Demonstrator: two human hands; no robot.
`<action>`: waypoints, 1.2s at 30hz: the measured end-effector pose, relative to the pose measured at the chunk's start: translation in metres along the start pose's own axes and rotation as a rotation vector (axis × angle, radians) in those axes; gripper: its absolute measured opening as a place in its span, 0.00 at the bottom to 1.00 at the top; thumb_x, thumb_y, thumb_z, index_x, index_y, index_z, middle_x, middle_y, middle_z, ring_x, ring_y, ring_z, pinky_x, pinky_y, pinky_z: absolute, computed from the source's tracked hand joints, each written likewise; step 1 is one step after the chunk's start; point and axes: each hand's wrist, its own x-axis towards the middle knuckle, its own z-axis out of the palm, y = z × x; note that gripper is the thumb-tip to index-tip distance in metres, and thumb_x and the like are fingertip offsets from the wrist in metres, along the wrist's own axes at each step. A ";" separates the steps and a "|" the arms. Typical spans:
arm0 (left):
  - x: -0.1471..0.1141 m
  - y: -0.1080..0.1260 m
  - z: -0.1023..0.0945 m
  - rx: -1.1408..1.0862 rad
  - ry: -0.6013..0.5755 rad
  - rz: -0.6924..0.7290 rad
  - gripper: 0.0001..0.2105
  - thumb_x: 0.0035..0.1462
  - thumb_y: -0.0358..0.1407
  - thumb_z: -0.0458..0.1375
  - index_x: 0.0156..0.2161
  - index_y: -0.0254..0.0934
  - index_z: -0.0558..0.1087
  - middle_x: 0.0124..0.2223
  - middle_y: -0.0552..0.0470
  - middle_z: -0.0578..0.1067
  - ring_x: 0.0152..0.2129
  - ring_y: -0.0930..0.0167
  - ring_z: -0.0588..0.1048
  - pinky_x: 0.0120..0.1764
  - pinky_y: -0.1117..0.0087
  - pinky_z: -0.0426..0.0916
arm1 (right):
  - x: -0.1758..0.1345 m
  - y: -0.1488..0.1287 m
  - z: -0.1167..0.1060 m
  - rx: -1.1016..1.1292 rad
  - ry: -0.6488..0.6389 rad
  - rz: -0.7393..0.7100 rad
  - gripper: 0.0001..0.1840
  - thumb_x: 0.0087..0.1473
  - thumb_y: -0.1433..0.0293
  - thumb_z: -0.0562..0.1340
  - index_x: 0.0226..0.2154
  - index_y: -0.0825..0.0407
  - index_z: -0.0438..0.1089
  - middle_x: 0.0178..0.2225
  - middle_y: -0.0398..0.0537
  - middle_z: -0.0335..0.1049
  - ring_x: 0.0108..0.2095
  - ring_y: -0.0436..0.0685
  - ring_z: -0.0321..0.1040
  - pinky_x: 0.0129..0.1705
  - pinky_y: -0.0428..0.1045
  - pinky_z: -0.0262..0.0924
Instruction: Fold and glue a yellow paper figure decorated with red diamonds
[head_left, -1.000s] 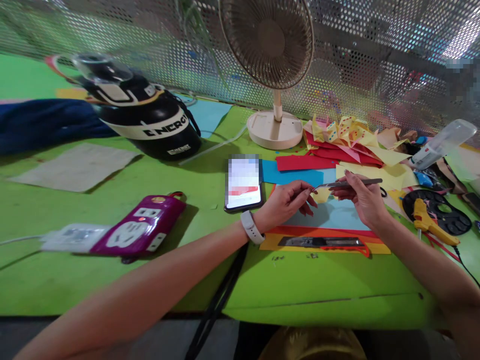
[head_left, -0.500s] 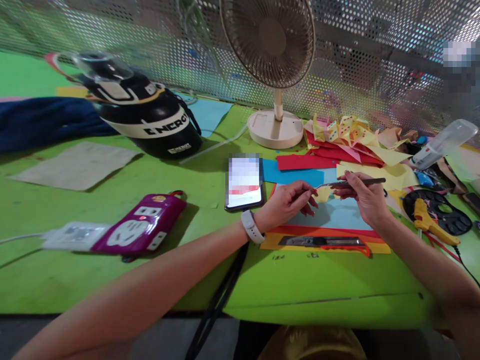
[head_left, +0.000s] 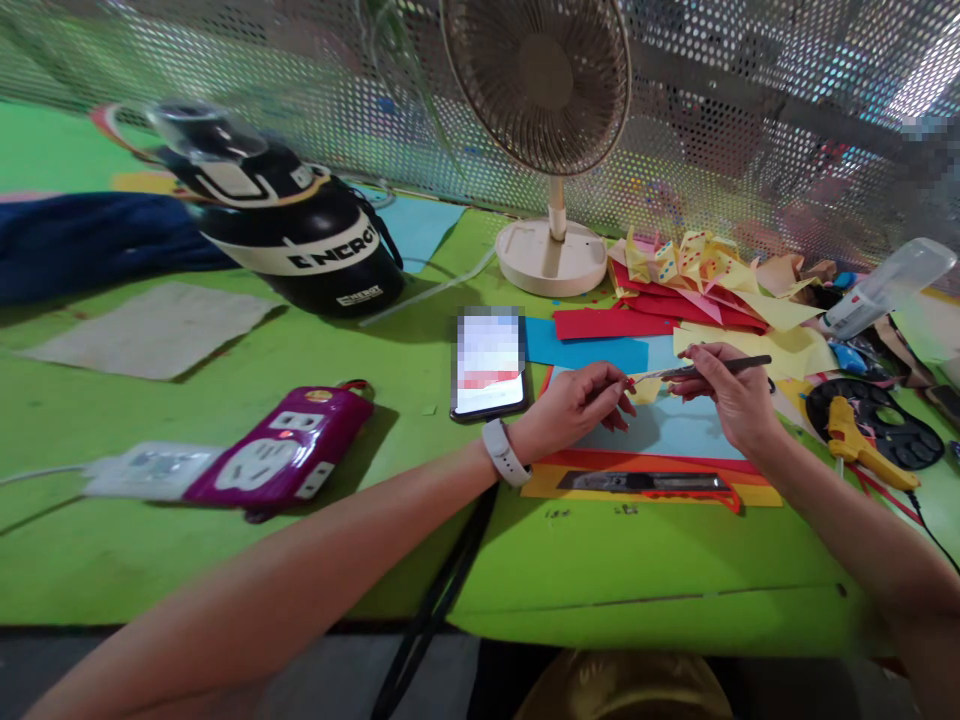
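Nearest is the green bench, where, a little in from the edge, a utility knife lies lengthwise on yellow and orange paper. Beyond it both hands are raised over a light blue sheet. The left hand has thumb and forefinger pressed together, apparently pinching a small red bit, too tiny to make out. The fingers of the right hand pinch a slim, dark tweezer-like tool, which reaches across the gap to the red bit; whether its tip touches, I cannot tell. Too light a pinch, or a push from the tip, could make the bit slip and drop onto the sheet; a skid of the tool might prick the left fingertips. The tool points left, toward the left hand, its long axis nearly level across the view, the blunt end sticking out to the right. Farther off, a lit phone lies left of the hands, and behind stands a fan, whose draught, if it is running, could scatter the paper scraps beside it
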 end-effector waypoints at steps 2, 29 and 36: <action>0.000 0.000 0.000 0.000 -0.004 -0.006 0.10 0.63 0.41 0.53 0.35 0.36 0.66 0.28 0.52 0.77 0.22 0.73 0.78 0.26 0.74 0.74 | 0.000 0.001 0.000 0.004 0.006 -0.005 0.20 0.48 0.54 0.69 0.34 0.53 0.71 0.24 0.45 0.77 0.23 0.54 0.76 0.25 0.47 0.71; -0.001 0.001 -0.004 0.087 -0.005 -0.081 0.13 0.65 0.42 0.52 0.49 0.36 0.65 0.27 0.54 0.77 0.15 0.76 0.74 0.19 0.78 0.68 | 0.005 -0.001 -0.006 -0.062 0.059 -0.062 0.19 0.47 0.54 0.69 0.32 0.52 0.71 0.22 0.44 0.76 0.21 0.54 0.76 0.22 0.45 0.69; 0.013 -0.001 -0.004 0.121 -0.057 -0.217 0.16 0.62 0.43 0.57 0.51 0.37 0.66 0.23 0.57 0.76 0.11 0.75 0.71 0.14 0.78 0.63 | 0.010 0.012 -0.010 -0.073 0.066 -0.033 0.18 0.48 0.55 0.68 0.32 0.52 0.71 0.21 0.42 0.75 0.22 0.53 0.75 0.23 0.45 0.70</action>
